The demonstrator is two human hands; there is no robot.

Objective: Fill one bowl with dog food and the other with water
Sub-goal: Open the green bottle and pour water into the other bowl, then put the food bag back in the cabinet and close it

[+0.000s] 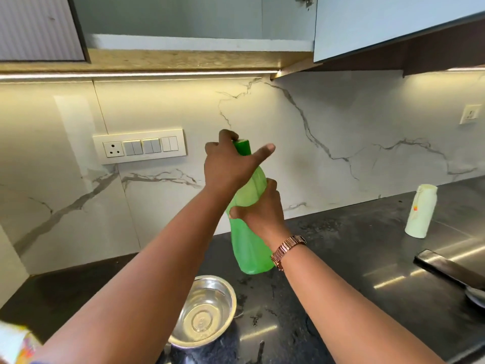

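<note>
- The right hand [262, 208] is wrapped round the middle of the green bottle [249, 240], fingers clenched on its body, thumb across the near side. The wrist carries a banded watch [287, 250].
- The bottle is held upright, tilted slightly, clear of the tabletop [354, 258], its base above and just right of the bowl [204, 311].
- The left hand [228, 164] reaches up from lower left, arm nearly straight, and is at the bottle's cap [242, 147]. Its fingers curl round the far side of the cap and the thumb sticks out to the right, past the cap. The grip looks like a hold on the cap, though the contact itself is hidden behind the hand.
- The steel bowl stands on the dark tabletop under the left forearm and holds clear water.
- A pale container [421, 211] stands well to the right near the wall.
- A switch panel [140, 146] is on the marble wall behind the left hand.
- At the bottom left corner a colourful packet [15, 345] shows in part; what it is cannot be told.
</note>
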